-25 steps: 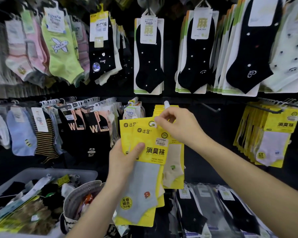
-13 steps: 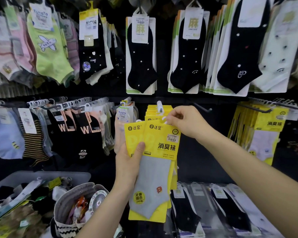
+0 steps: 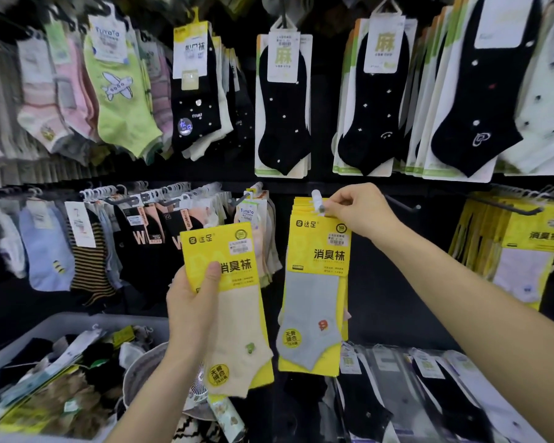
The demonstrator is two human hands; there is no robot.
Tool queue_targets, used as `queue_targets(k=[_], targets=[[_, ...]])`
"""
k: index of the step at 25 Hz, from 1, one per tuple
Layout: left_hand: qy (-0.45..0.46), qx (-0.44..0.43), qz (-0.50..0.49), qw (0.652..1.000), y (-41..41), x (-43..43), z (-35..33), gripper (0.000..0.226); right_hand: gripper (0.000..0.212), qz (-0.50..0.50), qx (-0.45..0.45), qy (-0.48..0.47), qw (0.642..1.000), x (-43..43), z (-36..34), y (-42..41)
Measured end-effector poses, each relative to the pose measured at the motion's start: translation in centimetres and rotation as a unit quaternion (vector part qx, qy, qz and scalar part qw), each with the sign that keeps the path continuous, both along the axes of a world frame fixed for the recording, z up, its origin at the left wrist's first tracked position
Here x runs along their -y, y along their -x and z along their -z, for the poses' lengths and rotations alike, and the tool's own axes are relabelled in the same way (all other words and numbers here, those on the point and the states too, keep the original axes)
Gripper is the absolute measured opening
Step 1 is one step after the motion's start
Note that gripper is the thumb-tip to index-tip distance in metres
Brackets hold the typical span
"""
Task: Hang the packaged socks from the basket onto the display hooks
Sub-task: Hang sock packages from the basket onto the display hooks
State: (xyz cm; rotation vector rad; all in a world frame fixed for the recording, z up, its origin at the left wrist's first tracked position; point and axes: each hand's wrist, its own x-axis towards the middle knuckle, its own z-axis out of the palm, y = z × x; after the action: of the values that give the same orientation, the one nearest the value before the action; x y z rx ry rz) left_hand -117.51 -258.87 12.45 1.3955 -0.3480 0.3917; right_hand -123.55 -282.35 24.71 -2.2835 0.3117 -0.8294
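My left hand (image 3: pixel 192 302) grips a yellow pack with a cream sock (image 3: pixel 234 314), thumb on its front, held up left of centre. A second yellow pack with a grey sock (image 3: pixel 314 298) hangs at the front of a stack on a display hook (image 3: pixel 318 201) with a white tip. My right hand (image 3: pixel 359 209) pinches the top edge of that grey pack at the hook. The grey plastic basket (image 3: pixel 45 327) at lower left holds several more sock packs.
Sock packs fill the wall: pastel and green ones upper left, black ones upper centre and right, striped and black ones on the middle rail. A bare hook (image 3: pixel 402 204) juts right of my right hand. More yellow packs (image 3: pixel 525 247) hang far right. A woven bag (image 3: pixel 147 375) sits beside the basket.
The two yellow packs have come apart: the grey one now hangs on the hook under my right hand, and my left hand has drawn the cream one off to the left.
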Motion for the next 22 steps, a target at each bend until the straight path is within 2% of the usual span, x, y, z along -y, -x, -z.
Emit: queue_targets(k=[3,6,7,10,12,17,22], targets=[[-0.060,0.024,0.024,0.998,1.1,0.5,-0.8,0.005,0.009,0.007,0.046,-0.009,0.999,-0.2,0.0,1.0],[-0.084,0.051,0.059,0.993,2.5,2.2,-1.1,0.008,0.012,-0.007,0.142,0.066,0.988,-2.0,0.6,2.6],[-0.087,0.063,0.079,0.991,3.0,2.9,-1.1,0.010,0.015,-0.040,0.128,0.079,0.988,-2.6,0.7,3.1],[-0.095,0.082,0.136,0.983,4.3,5.1,-1.0,0.012,0.014,-0.144,-0.014,0.075,0.987,-3.1,1.0,4.2],[-0.094,0.081,0.161,0.979,4.7,6.3,-0.8,0.010,0.011,-0.174,-0.039,0.042,0.983,-2.4,1.0,4.8],[-0.090,0.056,0.208,0.972,4.3,8.6,-0.8,0.003,0.010,-0.090,-0.002,0.004,0.996,-0.6,0.8,4.3],[-0.084,0.054,0.185,0.978,3.7,9.8,-1.3,0.010,0.018,-0.051,0.058,-0.004,0.997,0.0,-1.5,2.4]])
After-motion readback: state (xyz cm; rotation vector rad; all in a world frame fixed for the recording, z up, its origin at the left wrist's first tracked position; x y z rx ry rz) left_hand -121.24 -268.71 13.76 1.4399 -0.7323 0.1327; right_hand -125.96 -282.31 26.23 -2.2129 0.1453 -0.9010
